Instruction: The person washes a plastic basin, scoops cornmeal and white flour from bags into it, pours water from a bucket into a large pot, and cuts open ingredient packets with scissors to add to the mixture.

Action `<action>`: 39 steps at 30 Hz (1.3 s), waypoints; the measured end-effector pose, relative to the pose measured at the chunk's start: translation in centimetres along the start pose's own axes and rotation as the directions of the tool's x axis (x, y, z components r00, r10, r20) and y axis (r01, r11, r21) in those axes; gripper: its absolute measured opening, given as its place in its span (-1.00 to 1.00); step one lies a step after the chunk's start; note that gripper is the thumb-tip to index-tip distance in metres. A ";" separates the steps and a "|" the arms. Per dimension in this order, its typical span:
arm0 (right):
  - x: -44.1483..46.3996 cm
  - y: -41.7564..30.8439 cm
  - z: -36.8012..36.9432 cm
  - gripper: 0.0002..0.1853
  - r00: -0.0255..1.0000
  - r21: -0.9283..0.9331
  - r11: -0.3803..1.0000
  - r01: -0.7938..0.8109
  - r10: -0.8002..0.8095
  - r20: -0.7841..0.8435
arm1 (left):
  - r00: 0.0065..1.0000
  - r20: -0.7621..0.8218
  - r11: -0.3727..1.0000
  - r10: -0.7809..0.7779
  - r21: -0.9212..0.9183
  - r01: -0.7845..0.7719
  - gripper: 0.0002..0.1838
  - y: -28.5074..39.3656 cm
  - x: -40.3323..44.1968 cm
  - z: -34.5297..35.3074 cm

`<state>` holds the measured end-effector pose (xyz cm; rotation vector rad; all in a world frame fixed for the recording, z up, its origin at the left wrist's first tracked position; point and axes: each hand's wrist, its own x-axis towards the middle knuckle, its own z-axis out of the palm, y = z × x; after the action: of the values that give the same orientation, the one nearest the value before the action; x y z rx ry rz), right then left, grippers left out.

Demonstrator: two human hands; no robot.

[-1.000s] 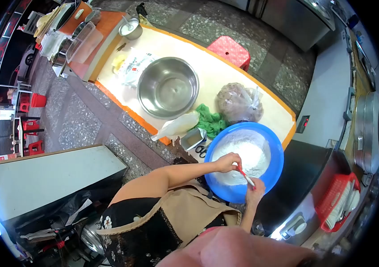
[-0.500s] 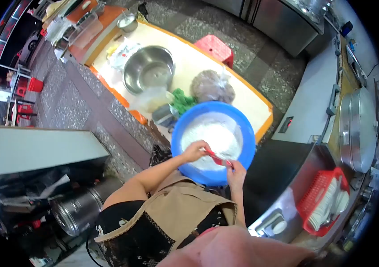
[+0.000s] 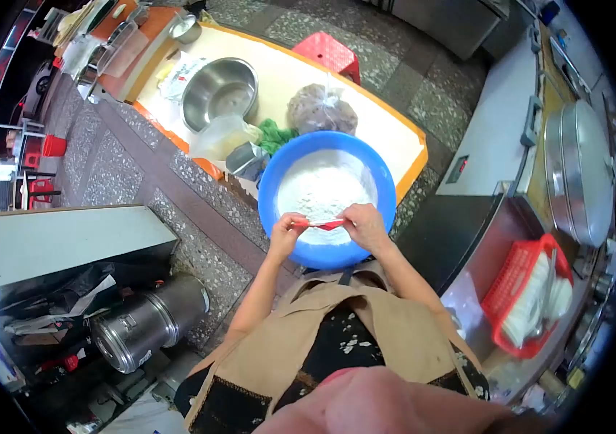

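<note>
A blue basin (image 3: 271, 155) holds white powder (image 3: 322, 181) at the near end of the table. Over its near part, my left hand (image 3: 288, 233) pinches one end of a small red-and-white packet (image 3: 328, 225). The other end is pinched by my right hand (image 3: 366, 226). The packet lies level between the two hands, above the powder. Beyond the basin are a tied clear bag with brownish contents (image 3: 322, 110) and a green mesh cloth (image 3: 275, 136). An opened silvery bag (image 3: 247, 160) stands at the basin's left, next to a translucent plastic bag (image 3: 220, 137).
On the table (image 3: 387, 130) stands a steel bowl (image 3: 220, 94). A red stool (image 3: 328, 54) is behind it. To the right are a red basket with dishes (image 3: 525, 296) and a large steel steamer (image 3: 587, 173). Metal pots (image 3: 150, 325) stand at the lower left.
The view has shifted, and the basin appears further up and left. My hands have come level, with the packet turned from slanted to horizontal between them.
</note>
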<state>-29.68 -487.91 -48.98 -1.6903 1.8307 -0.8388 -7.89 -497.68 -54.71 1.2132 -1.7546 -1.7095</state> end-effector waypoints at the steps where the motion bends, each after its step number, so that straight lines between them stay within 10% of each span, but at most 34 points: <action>1: 0.1 0.1 -0.5 -0.67 0.998 -0.010 1.000 -0.024 0.025 0.051 | 0.998 -0.032 0.999 0.046 0.005 -0.046 -0.88 -0.3 0.0 0.2; 4: 2.2 -0.3 -1.7 -0.83 0.976 0.264 0.964 0.036 0.024 -0.219 | 0.992 -0.118 0.999 0.037 -0.002 -0.038 -0.85 0.3 0.3 1.2; 7: 3.7 5.1 -3.3 -0.74 0.993 0.163 0.985 0.050 -0.068 0.101 | 0.976 -0.203 0.994 -0.078 -0.088 0.061 -0.89 3.0 1.6 3.4; 12: 7.2 10.5 -6.8 -0.83 0.998 0.465 0.885 -0.011 -0.016 0.054 | 0.937 -0.320 0.976 -0.142 0.113 0.186 -0.90 6.0 4.8 8.5; 18: 9.0 16.5 -8.7 -0.73 0.915 0.377 0.924 0.069 -0.209 0.345 | 0.918 -0.339 0.925 -0.207 0.237 0.297 -0.91 8.6 8.6 13.8; 21: 9.3 16.4 -10.3 -0.76 0.982 0.608 0.791 -0.068 -0.057 0.183 | 0.928 -0.327 0.842 -0.180 0.436 0.317 -0.90 9.4 10.0 15.0; 25: 9.0 19.3 -9.6 -0.67 0.912 0.672 0.687 -0.275 -0.035 0.409 | 0.909 -0.362 0.903 -0.205 0.288 0.318 -0.88 7.6 10.1 16.1; 29: 8.8 18.8 -10.2 -0.72 0.954 0.666 0.727 -0.166 -0.054 0.296 | 0.887 -0.387 0.911 -0.251 0.214 0.352 -0.87 8.3 9.3 17.0; 31: 8.8 17.5 -11.1 -0.84 0.930 0.797 0.479 -0.367 0.173 0.325 | 0.867 -0.412 0.937 -0.281 0.077 0.340 -0.87 8.1 8.9 17.0; 34: 8.1 18.8 -9.7 -0.79 0.863 0.815 0.342 -0.468 -0.023 0.505 | 0.847 -0.427 0.942 -0.316 -0.039 0.332 -0.88 8.4 8.1 16.8; 39: 7.7 16.1 -11.8 -0.84 0.912 0.702 0.627 -0.337 0.033 0.408 | 0.878 -0.425 0.973 -0.220 -0.035 0.227 -0.89 7.8 7.5 16.8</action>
<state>-49.93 -493.79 -52.40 -0.9786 1.1065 -0.9484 -27.46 -494.63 -52.22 1.7046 -1.4072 -1.4006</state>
